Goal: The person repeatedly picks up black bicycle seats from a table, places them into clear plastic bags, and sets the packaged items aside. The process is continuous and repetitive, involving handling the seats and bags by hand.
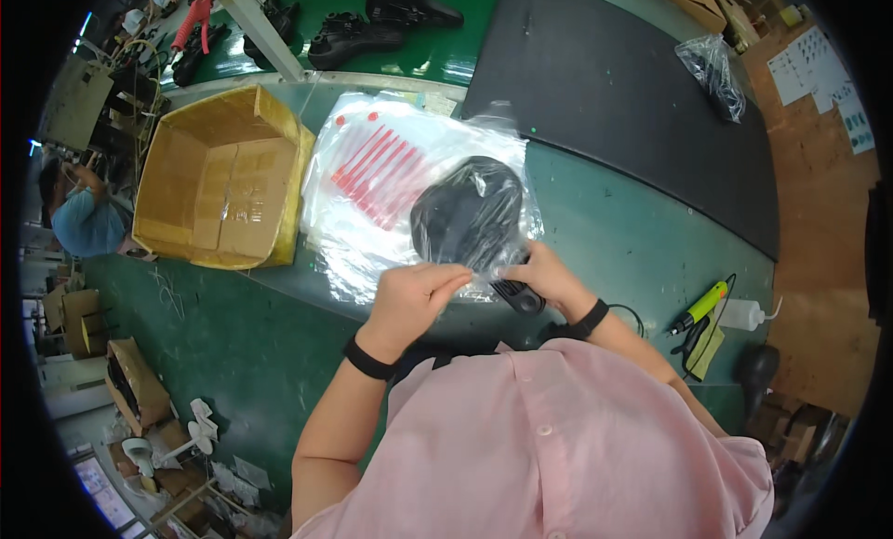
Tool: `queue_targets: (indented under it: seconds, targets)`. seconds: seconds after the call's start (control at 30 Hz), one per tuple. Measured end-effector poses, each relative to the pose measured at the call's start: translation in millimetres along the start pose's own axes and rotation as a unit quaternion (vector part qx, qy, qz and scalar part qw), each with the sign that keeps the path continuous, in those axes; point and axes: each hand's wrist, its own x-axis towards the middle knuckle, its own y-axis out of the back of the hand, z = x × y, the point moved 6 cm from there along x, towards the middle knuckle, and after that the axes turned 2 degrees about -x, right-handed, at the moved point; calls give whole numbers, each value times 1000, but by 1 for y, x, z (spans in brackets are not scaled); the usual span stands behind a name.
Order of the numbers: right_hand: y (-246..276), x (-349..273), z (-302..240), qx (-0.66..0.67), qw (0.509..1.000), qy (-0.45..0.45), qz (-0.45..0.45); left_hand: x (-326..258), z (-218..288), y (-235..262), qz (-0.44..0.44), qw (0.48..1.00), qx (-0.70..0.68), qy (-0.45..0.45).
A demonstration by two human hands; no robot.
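Observation:
A clear plastic bag point(512, 199) lies over a stack of printed bags, with a rounded black item point(470, 209) inside it. My left hand point(409, 302) is closed, thumb and fingers pinched on the bag's near edge. On the other side, my right hand point(549, 277) is closed around the same bag at its near right corner. A black strap-like piece with a round end point(521, 295) sticks out beneath my right fingers; whether it joins the black item I cannot tell. The plastic bags point(358, 181) underneath carry red printed marks.
An open cardboard box point(302, 167) with yellow tape stands at the left. A black mat point(605, 83) covers the far right, bearing a bagged black item point(714, 79). Black shoes point(353, 39) sit on a green surface behind. A green-yellow power tool point(699, 306) and white bottle point(741, 314) lie right.

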Motion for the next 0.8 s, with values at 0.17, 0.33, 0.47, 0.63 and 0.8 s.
queue_targets:
  seconds: [0.17,0.33,0.47,0.63,0.8]
  targets:
    - [-1,-2,-15,268,959,6,95,12,83,-109,-236,951,-40,-197]
    - [139,3,-31,162,952,70,248,63,20,-56,-152,973,-168,-44]
    - [289,4,-68,347,836,129,406,44,-89,-46,-86,993,66,52]
    - [349,147,-109,145,867,202,432,40,-158,-46,-109,971,163,135]
    - [194,370,-215,-489,733,337,333,34,-179,-56,-158,964,185,106]
